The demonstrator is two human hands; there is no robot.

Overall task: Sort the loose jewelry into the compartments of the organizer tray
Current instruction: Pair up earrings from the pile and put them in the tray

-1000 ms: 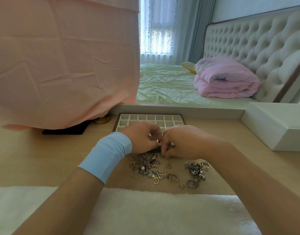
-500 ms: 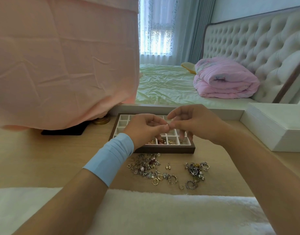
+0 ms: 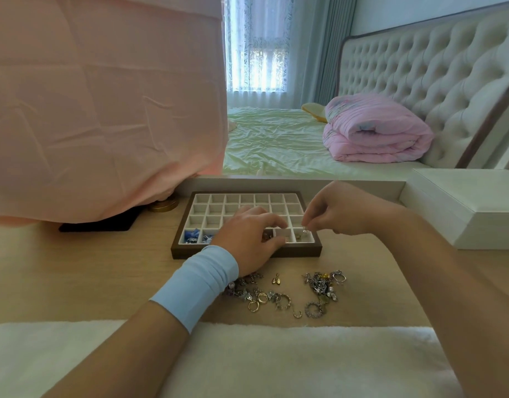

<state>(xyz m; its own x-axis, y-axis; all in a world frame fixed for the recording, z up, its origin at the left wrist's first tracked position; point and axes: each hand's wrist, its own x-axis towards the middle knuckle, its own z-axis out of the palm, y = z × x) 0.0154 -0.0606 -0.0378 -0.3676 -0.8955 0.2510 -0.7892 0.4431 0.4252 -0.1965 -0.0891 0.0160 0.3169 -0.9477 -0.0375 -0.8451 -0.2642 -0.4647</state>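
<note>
Hands now apart over tray [image 3: 300,251], front row part-filled: right [image 3: 342,210] pinching earring [image 3: 305,231], left [image 3: 247,239] unclear.

Right-hand grip [image 3: 345,209] pinches a small silver piece [image 3: 305,231] over the organizer tray's [image 3: 187,252] front-right corner. Left-hand grip [image 3: 247,237] rests on its front row, loose jewelry [image 3: 319,285] nearby.

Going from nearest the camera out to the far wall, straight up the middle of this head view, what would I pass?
White fluffy cloth → loose jewelry → organizer tray → bed with pale green sheet → curtained window.
</note>
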